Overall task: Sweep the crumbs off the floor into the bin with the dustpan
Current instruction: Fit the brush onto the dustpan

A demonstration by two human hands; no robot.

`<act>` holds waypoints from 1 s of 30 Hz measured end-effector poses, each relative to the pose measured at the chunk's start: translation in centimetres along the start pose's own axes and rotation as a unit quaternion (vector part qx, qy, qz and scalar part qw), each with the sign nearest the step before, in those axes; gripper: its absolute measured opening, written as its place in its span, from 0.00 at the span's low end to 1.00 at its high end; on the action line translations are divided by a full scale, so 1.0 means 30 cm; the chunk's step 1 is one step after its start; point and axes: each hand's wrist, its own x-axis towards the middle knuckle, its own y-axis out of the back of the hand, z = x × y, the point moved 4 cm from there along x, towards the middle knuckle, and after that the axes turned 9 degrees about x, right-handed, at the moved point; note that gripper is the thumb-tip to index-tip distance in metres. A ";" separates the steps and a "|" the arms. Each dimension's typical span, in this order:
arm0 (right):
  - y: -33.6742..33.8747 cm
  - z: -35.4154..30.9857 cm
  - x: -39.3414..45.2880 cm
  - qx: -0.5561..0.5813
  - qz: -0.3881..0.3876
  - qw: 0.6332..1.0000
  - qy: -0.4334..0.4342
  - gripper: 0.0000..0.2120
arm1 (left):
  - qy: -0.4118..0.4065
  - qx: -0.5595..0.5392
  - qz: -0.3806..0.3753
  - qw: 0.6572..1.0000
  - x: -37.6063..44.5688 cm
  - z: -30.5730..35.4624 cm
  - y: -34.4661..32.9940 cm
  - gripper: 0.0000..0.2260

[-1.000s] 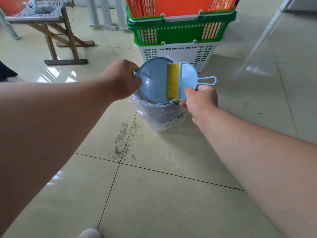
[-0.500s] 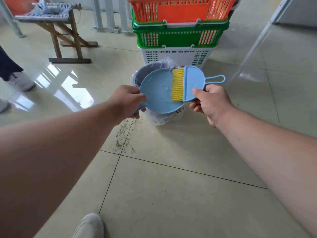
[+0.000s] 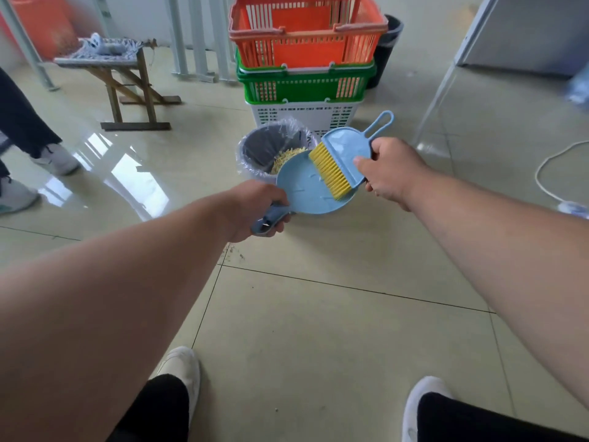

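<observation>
My left hand (image 3: 255,208) grips the handle of a round light-blue dustpan (image 3: 306,189), held level over the near rim of the bin (image 3: 255,145). My right hand (image 3: 389,170) holds a small blue brush (image 3: 347,151) whose yellow bristles rest on the pan's right side. The grey bin is lined with a clear bag, and yellowish crumbs show inside it beyond the pan's far edge. A few dark crumbs (image 3: 234,253) lie on the tiled floor below my left wrist, near a tile joint.
Stacked orange, green and white baskets (image 3: 306,74) stand right behind the bin. A wooden stool (image 3: 127,84) is at the back left, next to another person's legs and shoes (image 3: 47,154). A white cable (image 3: 548,173) lies on the right. My own feet (image 3: 181,371) are below.
My view has pulled back and up, so my feet show. The dustpan has come down flatter toward me, uncovering the bin's mouth. The brush has turned diagonal on the pan.
</observation>
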 end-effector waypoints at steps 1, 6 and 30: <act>0.022 -0.027 -0.020 -0.017 0.008 1.000 0.003 0.06 | 0.006 -0.014 -0.014 1.000 -0.035 0.029 -0.021 0.08; 0.073 -0.174 -0.193 -0.181 0.029 0.972 0.150 0.05 | 0.040 -0.055 -0.066 0.995 -0.214 0.104 -0.051 0.27; 0.052 -0.193 -0.483 -0.375 -0.072 0.906 0.183 0.22 | -0.064 -0.044 -0.108 0.991 -0.347 0.140 -0.236 0.18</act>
